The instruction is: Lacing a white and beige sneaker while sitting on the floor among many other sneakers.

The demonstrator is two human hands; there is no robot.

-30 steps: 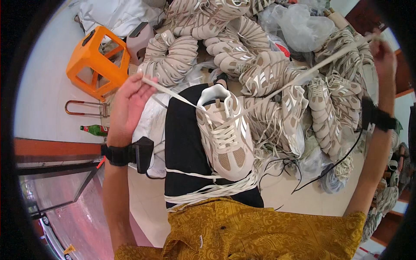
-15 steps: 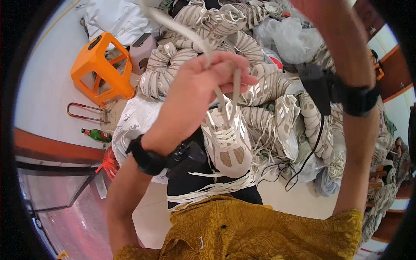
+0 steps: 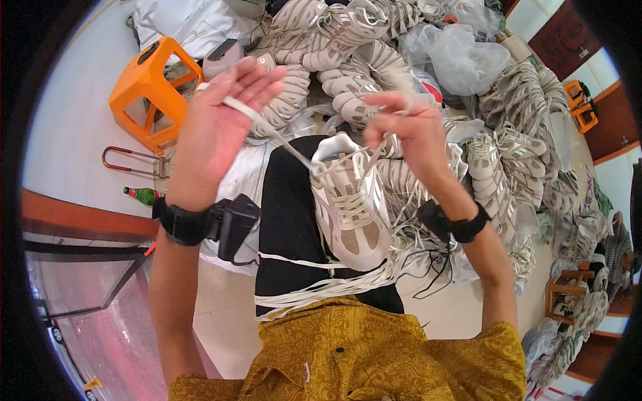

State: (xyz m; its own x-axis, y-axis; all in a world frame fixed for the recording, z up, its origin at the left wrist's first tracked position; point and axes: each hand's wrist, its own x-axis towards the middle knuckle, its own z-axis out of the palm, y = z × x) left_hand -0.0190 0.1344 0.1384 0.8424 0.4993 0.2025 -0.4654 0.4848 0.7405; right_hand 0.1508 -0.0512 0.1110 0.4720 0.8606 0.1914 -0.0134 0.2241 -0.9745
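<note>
A beige and white sneaker (image 3: 358, 234) rests on my dark-trousered leg, toe toward me, its laces threaded through the eyelets. My left hand (image 3: 217, 130) is raised left of the shoe, palm up and fingers stretched. A flat pale shoelace (image 3: 281, 140) crosses its palm and runs taut down to the top eyelets. At the shoe's upper right, my right hand (image 3: 416, 137) has its fingers bent around the other lace end, slightly blurred. A bundle of loose white laces (image 3: 334, 292) lies across my lap.
Rows of similar sneakers (image 3: 348, 40) are heaped ahead and to the right. Clear plastic bags (image 3: 461, 57) lie among them. An orange stool (image 3: 148, 93) and a green bottle (image 3: 142, 195) stand out at left. A black cable (image 3: 435, 271) trails right of my lap.
My right hand has come down from the upper right to the shoe's collar. My left hand has moved left and opened its fingers, drawing the lace out to that side.
</note>
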